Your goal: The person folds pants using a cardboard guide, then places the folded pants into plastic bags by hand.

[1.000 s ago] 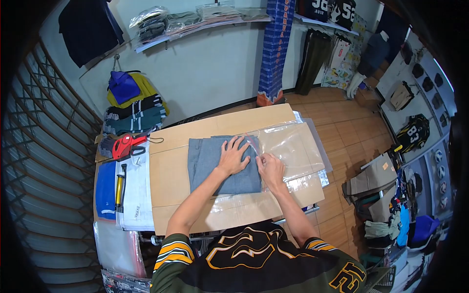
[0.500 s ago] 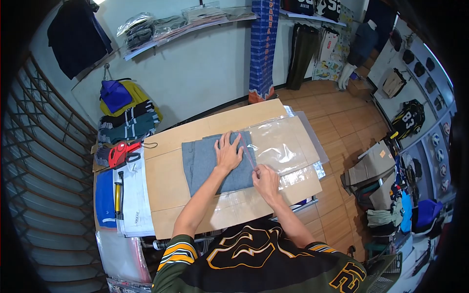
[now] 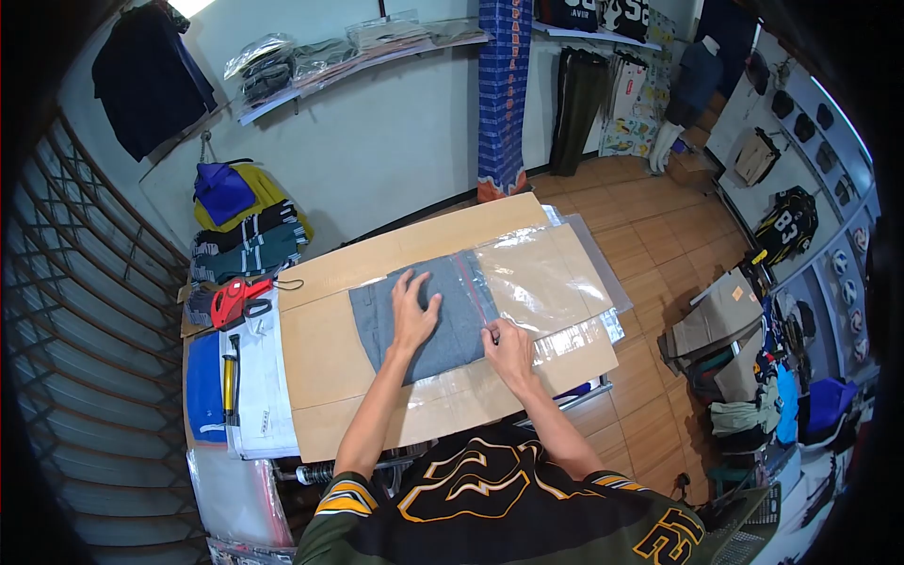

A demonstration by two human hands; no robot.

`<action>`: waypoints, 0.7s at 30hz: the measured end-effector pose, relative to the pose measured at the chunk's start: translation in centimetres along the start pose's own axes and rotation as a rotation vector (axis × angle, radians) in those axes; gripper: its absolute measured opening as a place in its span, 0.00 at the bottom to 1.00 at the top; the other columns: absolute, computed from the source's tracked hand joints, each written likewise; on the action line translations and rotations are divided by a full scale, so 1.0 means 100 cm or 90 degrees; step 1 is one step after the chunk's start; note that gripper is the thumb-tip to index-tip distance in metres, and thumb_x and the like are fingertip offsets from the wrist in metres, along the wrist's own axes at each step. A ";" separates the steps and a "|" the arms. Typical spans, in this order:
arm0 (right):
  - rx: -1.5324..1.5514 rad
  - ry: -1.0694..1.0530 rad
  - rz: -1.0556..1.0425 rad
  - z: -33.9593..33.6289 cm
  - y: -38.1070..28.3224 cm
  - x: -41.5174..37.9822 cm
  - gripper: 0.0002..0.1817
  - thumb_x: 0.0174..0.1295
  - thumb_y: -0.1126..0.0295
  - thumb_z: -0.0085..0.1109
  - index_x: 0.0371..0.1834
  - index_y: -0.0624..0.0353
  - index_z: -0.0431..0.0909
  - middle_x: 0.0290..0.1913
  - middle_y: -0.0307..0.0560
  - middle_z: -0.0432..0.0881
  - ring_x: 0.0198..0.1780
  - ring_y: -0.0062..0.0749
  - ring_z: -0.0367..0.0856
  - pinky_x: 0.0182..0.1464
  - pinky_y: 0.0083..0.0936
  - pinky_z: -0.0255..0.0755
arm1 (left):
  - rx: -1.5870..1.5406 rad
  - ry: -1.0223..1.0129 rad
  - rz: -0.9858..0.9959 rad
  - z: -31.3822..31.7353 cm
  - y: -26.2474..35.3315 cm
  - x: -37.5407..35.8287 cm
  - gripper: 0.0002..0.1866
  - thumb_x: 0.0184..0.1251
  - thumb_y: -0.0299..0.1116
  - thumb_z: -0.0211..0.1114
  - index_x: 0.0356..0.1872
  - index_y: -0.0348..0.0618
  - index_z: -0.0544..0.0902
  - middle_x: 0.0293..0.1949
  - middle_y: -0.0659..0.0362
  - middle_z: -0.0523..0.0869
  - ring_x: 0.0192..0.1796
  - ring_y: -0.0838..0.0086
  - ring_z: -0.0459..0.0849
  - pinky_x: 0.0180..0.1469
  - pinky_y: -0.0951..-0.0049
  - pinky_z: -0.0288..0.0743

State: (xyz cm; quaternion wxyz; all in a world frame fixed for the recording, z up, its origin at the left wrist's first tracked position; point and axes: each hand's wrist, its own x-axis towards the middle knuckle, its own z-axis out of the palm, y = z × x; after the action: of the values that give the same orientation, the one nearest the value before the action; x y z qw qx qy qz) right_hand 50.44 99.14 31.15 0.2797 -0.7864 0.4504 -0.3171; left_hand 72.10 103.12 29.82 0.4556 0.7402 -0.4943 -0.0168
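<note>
Left hand (image 3: 411, 326): fingers wide, over grey cloth (image 3: 454, 328); contact unclear.
Right hand (image 3: 509, 350): looks pinched on clear bag (image 3: 539, 282) edge, cloth's 4 o'clock.
Cloth: folded flat on cardboard (image 3: 322, 363), 3 o'clock edge showing through film.
Technique: edge taut, folds flat.

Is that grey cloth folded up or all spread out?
Folded: the grey cloth lies as a compact, layered rectangle under the left hand.
</note>
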 end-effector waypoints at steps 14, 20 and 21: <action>0.033 0.008 0.008 0.002 -0.006 0.006 0.08 0.60 0.68 0.67 0.32 0.62 0.83 0.32 0.52 0.85 0.33 0.52 0.85 0.36 0.43 0.76 | 0.174 -0.057 -0.104 -0.040 -0.009 -0.088 0.40 0.64 0.50 0.70 0.72 0.35 0.70 0.74 0.31 0.60 0.78 0.37 0.54 0.78 0.40 0.45; 0.020 0.028 -0.004 -0.001 -0.008 0.007 0.07 0.60 0.68 0.68 0.33 0.62 0.85 0.29 0.51 0.86 0.32 0.49 0.87 0.36 0.40 0.77 | 0.138 -0.091 -0.090 -0.012 0.014 -0.080 0.40 0.65 0.50 0.70 0.71 0.33 0.69 0.75 0.30 0.59 0.78 0.35 0.53 0.78 0.40 0.45; 0.017 0.027 -0.005 0.000 -0.007 0.006 0.08 0.60 0.68 0.68 0.34 0.62 0.85 0.30 0.51 0.87 0.33 0.49 0.87 0.36 0.40 0.77 | 0.120 -0.107 -0.083 -0.008 0.017 -0.078 0.40 0.65 0.50 0.70 0.71 0.33 0.69 0.75 0.29 0.59 0.78 0.35 0.53 0.79 0.40 0.46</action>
State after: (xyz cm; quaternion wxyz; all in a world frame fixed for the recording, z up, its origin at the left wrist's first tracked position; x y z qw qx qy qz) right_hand 51.04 98.94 31.82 0.2796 -0.7775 0.4487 -0.3405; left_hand 67.27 109.35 28.19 0.3391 0.8062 -0.4809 -0.0621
